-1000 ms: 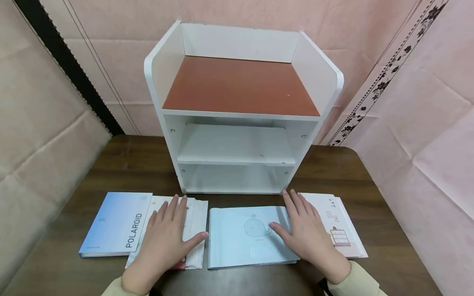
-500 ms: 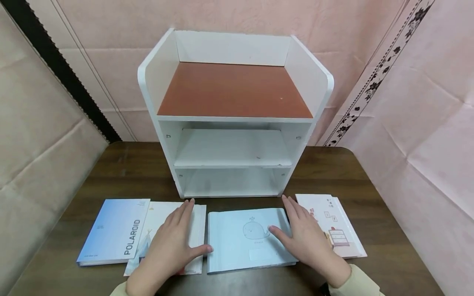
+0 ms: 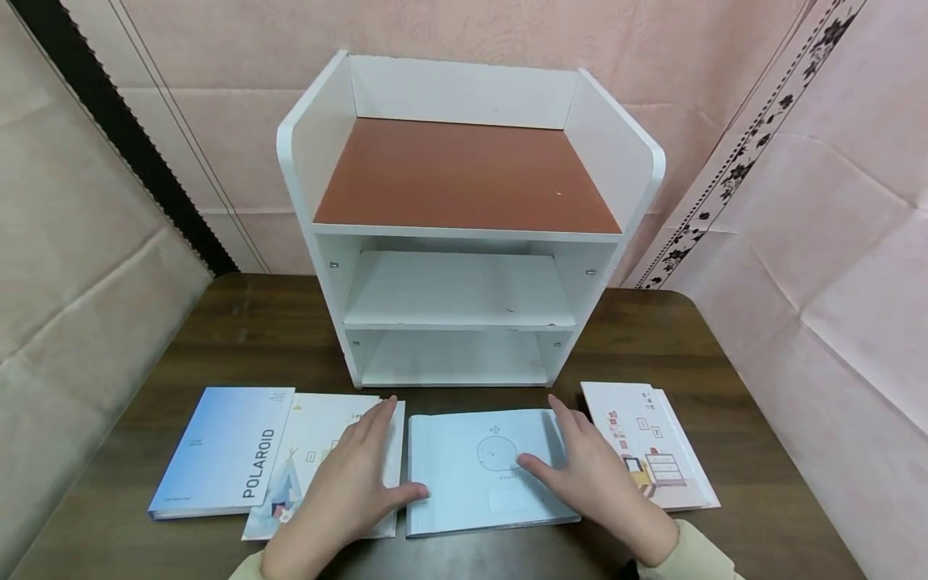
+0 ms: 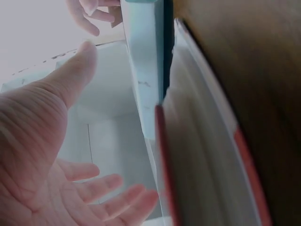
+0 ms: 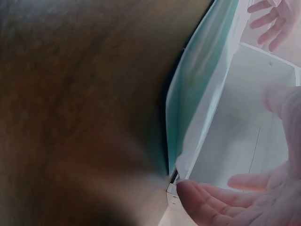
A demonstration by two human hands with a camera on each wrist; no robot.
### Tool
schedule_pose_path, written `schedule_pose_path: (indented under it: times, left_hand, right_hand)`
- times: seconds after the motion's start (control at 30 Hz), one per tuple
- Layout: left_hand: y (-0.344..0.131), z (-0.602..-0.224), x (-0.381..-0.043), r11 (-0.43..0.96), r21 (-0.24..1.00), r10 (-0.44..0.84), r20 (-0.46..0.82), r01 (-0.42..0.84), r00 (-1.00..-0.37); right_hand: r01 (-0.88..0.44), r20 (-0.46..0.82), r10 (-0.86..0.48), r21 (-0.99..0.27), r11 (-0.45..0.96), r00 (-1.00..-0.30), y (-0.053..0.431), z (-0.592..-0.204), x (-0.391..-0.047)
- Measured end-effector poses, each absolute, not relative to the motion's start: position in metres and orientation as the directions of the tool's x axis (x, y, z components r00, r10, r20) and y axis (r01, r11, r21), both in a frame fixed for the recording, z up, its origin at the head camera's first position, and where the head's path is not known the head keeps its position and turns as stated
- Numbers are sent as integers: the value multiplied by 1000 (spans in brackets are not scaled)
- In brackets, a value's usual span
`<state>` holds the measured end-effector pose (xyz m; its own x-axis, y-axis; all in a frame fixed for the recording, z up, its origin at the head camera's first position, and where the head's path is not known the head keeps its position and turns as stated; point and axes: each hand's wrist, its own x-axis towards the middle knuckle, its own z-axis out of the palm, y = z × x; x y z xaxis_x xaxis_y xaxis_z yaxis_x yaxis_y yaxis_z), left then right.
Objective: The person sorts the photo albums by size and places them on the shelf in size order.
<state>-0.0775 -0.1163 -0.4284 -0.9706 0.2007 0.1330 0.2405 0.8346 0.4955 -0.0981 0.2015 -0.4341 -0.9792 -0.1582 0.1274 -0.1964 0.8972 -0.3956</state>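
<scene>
My left hand (image 3: 353, 483) is over a white book (image 3: 286, 487) with a tent drawing and hides part of its cover. Its thumb reaches across the left edge of a light blue book (image 3: 464, 499) with a whale drawing. Over that blue book's right edge is my right hand (image 3: 590, 479), thumb pointing inward. Both hands have spread, fairly straight fingers and grip nothing. In the left wrist view, the fingers (image 4: 110, 193) come close to a red-edged book (image 4: 202, 141); contact cannot be told. The right wrist view shows the right hand (image 5: 244, 200) beside the blue book's edge (image 5: 188, 108).
A white shelf unit (image 3: 471, 228) with a brown top panel stands behind the books. A blue POLAROID book (image 3: 217, 451) overlaps the white book at left. More white books (image 3: 652, 427) lie at right on the dark wooden table (image 3: 739, 403). Pink cloth (image 3: 464, 24) hangs behind.
My left hand has shifted right, uncovering the tent drawing on the white book. The right hand has drawn slightly left, showing more of the right-hand book. The head view has shifted a little.
</scene>
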Motion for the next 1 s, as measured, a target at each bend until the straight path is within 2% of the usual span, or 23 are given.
schedule_pose_path:
  times: [0.37,0.53,0.83,1.0]
  left_hand:
    - [-109,-436,-81,793,538,274,103,285,-956]
    - [-104,-441,-80,739,629,279,38,240,-959]
    - [-98,-446,-82,702,690,288,-49,176,-956]
    - [-99,-442,-82,594,801,283,-116,79,-952]
  right_hand:
    - [-156,30,-156,-362,919,-987,199,-439,-100]
    - [-150,11,-158,-385,911,-987,199,-440,-100]
    - [-117,-77,-161,-408,906,-984,197,-445,-100]
    - [-112,-95,-163,-402,909,-982,195,-448,-102]
